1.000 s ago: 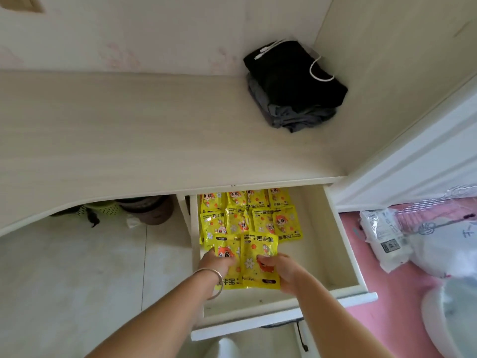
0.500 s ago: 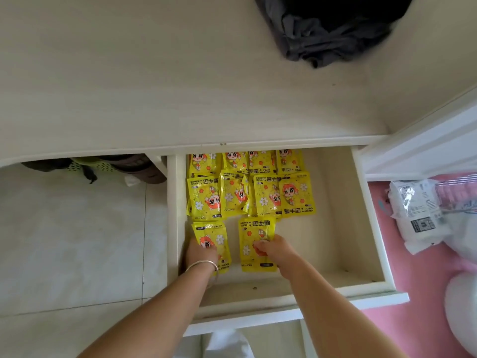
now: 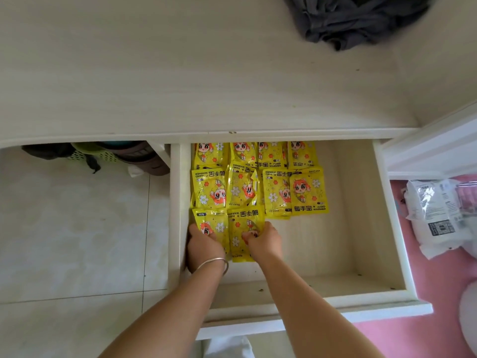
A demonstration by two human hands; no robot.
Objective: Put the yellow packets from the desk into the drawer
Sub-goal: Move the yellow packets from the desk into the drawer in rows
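Drawer (image 3: 361,228): pulled out from under the desk (image 3: 180,73), pale wood inside, white front rail nearest the camera. The right half of its floor is bare.

Yellow packets (image 3: 258,187): laid flat in rows against the drawer's left wall. A back row of four is partly hidden under the desk's front edge. A middle row of four is seen just in front of it, the packets overlapping slightly; the rightmost one (image 3: 308,193) is printed "HAND WARMER" and shows a cartoon figure. A front row of two is begun at the left wall.

Front-left packet (image 3: 210,222): laid beside the drawer's left wall, its near end covered by the left hand (image 3: 205,248). The hand is pressed palm-down on it, fingers curled at the near edge; a silver bangle (image 3: 214,263) is worn at the wrist.

Front-right packet (image 3: 244,228): set touching the first, its top edge meeting the middle row. It is held down by the right hand (image 3: 264,241), whose fingertips are bent onto its printed face; whether it is pinched or only pressed cannot be told.

Dark folded clothing (image 3: 356,24): placed at the desk's far right corner.

White plastic package (image 3: 436,215): lying on the pink floor (image 3: 438,293) to the right of the drawer.

Green basket (image 3: 87,153): seen under the desk, on the pale tiled floor (image 3: 77,228).
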